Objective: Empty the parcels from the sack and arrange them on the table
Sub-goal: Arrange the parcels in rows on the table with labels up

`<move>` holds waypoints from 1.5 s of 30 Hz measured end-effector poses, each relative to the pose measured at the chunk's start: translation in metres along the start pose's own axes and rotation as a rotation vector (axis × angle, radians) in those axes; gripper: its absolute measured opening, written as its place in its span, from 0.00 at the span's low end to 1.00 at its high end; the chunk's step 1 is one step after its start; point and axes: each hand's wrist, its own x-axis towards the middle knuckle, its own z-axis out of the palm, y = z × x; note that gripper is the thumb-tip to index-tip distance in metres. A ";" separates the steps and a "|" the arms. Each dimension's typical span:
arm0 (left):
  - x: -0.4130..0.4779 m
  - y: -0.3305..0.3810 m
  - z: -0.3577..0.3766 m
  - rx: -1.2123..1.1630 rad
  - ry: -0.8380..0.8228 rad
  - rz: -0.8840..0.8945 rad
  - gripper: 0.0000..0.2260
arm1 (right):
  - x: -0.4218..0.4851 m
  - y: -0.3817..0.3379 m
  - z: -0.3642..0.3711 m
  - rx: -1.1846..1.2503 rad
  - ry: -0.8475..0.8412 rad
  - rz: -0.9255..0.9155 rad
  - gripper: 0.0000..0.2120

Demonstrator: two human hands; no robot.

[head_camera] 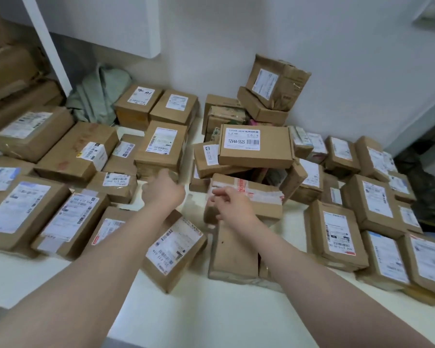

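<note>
Both arms were out over the white table (211, 310), with brown parcels (337, 234) crowded left, right and along the back! The left hand (162, 190) was at the near lower corner of a labelled box (161, 146). Its fingers were hidden behind the back of the hand, so I couldn't tell whether they gripped it. The right hand (234, 207) hung over the left end of a taped parcel (259, 197), fingers loosely spread and holding nothing, though blur hid whether they touched it.

Just behind that parcel, a flat box marked 12V4A-5525 (255, 146) sat tilted on top of the middle heap. Nearer the person, a plain brown parcel (232, 252) lay beneath the right wrist. At the back left, a crumpled green cloth (98, 96) was bunched against the wall (337, 59).
</note>
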 end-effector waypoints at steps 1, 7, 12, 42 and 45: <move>-0.002 0.018 0.002 -0.043 0.033 0.066 0.26 | 0.001 0.004 -0.015 0.051 0.083 0.006 0.12; -0.002 0.115 0.039 -0.335 0.034 0.245 0.23 | 0.008 0.020 -0.104 0.127 0.589 0.066 0.18; 0.011 0.142 0.057 -0.485 -0.075 0.050 0.25 | 0.030 0.005 -0.151 0.182 0.336 0.167 0.37; -0.246 0.265 0.255 -0.693 -0.357 0.412 0.06 | -0.196 0.284 -0.335 0.415 0.216 0.374 0.17; -0.284 0.270 0.299 -0.587 -0.480 0.393 0.07 | -0.228 0.334 -0.349 0.407 0.133 0.486 0.16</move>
